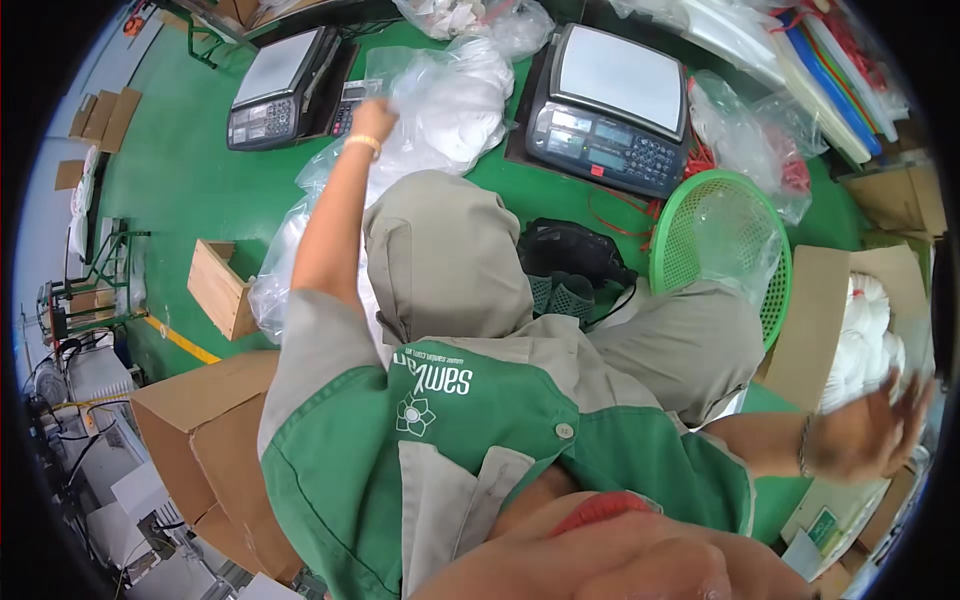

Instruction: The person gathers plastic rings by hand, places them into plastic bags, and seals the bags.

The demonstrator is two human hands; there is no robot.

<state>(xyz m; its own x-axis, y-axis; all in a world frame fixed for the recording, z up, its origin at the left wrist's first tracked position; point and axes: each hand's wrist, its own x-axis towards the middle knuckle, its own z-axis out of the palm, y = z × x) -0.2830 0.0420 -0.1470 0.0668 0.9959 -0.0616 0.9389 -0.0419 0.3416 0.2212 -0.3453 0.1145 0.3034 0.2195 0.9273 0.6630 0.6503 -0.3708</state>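
While left hand (pixel 372 118) grips clear bag (pixel 450 95) ahead, right hand (pixel 880 425) hovers spread, blurred, beside white pieces (pixel 865 340).

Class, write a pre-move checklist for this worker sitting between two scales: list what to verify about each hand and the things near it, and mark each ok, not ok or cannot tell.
1. Left hand has hold of the clear plastic bag of white pieces: ok, it is up at the bag's edge.
2. Left grip is firm: cannot tell, fingers partly hidden.
3. Right hand is sharp enough to judge: not ok, it is blurred.
4. Right hand is at the cardboard box of white pieces: ok.
5. Right scale platform bare: ok.
6. Green basket lined with clear plastic: ok.
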